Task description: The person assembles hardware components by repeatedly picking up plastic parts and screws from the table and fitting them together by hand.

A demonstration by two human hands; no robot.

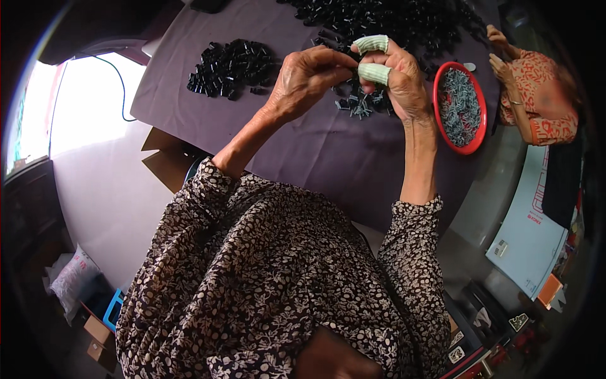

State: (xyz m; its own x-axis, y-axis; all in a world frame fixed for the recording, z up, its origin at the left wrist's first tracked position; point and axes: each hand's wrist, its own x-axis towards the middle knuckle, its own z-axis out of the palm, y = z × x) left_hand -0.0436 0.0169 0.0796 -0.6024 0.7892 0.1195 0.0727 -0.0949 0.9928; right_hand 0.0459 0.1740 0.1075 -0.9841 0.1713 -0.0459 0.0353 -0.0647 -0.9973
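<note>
Both hands are working above the purple tablecloth (303, 151), which serves as the landmark here. The left hand (303, 79) is pinching its fingertips together and meeting the right hand (398, 79) above the cloth's far half. The right hand is wearing ribbed green finger cots (372, 43) on two fingers and is closing those fingers against the left fingertips. A small dark part (357, 63) is sitting between the two sets of fingertips; its shape is too small to tell, and which hand is bearing it cannot be told.

Judged from its look, the part is light, stiff and hard-edged, probably plastic with thin metal legs. It is likely handling best by a fingertip pinch on its body, away from any legs, which could bend.

On the cloth directly beneath the hands, a loose cluster of grey-legged parts (363, 104) is lying. Towards the cloth's far left, a heap of black parts (230, 68) is resting; a larger black heap (391, 19) is spreading along the far edge. At the cloth's right edge, a red bowl (442, 132) is holding grey pieces. Beyond the bowl, another person's hands (499, 54) are working separately.
</note>
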